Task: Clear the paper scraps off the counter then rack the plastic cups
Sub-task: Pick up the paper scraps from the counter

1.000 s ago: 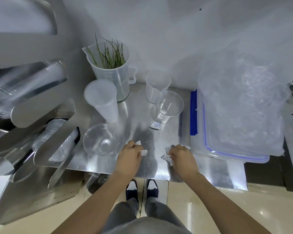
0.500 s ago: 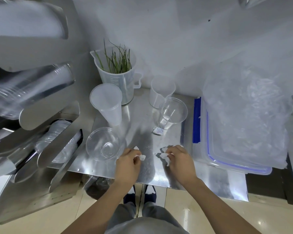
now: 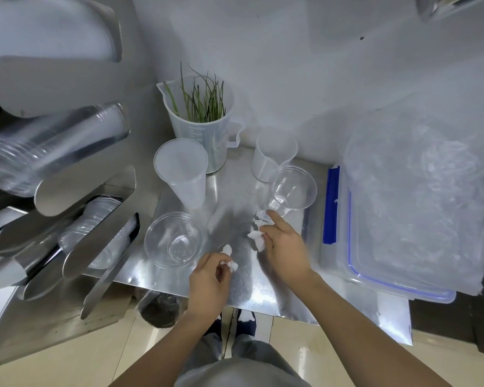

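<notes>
Head view, the only one. I'm on the paper part of the job, cups not started.

My left hand (image 3: pixel 210 270), lower centre of the frame, is closed on a crumpled white scrap (image 3: pixel 229 259); bits of it poke out above and to the right of my fingers. My right hand (image 3: pixel 284 244), just right of centre, has a second wad of paper (image 3: pixel 256 236) bunched under the fingers, and my forefinger is stretched up to a small printed scrap (image 3: pixel 263 216) lying on the tabletop (image 3: pixel 235 208) right at the foot of a clear cup. Finger looks to be touching it, but it isn't picked up yet, I'd say. So right hand: partly closed on the wad, one finger out.

Done so far, as I judge it: two wads are in my hands. Left: the printed scrap, then binning it all. A dark bin-like thing (image 3: pixel 160 308) shows under the tabletop edge at lower centre, blurry, can't be sure.

Cups all loose on the tabletop: low clear cup (image 3: pixel 173 243) left of centre, tall frosted cup (image 3: pixel 182 170) above it, tilted clear cup (image 3: pixel 292 188) right of centre, small frosted cup (image 3: pixel 274 153) behind that. The rack (image 3: pixel 67 219) with stacked cups sits at the left of the frame. A jug with green stalks (image 3: pixel 200 121) stands upper centre, and a lidded box (image 3: pixel 389 247) under a plastic bag is at right.
</notes>
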